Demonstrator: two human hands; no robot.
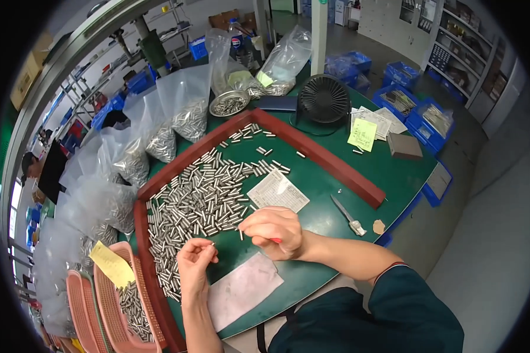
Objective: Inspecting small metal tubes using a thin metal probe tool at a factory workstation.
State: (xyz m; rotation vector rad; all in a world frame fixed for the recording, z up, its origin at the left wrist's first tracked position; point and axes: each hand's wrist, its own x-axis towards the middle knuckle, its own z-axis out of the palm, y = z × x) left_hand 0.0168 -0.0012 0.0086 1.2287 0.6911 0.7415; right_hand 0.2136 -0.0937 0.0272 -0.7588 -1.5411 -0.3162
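My left hand [195, 262] is closed in a pinch at the near side of the metal pins [203, 197]. A small bright end shows at its fingertips and looks like one of these short pins. To its right, my right hand [274, 232] is curled around a slim red tool [275, 240]; my fingers hide most of it, so its kind cannot be made out. Below my right fingertips is a short metallic piece, whether held or lying there I cannot tell. A stained pale cloth [247, 291] lies between my forearms, and a printed sheet [278, 191] beyond my right hand.
A dark red frame [312, 154] borders the pins on the green table [330, 259]. Pink baskets [123, 300] and bags of pins [188, 117] line the left. A black fan [324, 100] and metal dish [229, 105] stand behind; a knife [347, 215] lies right.
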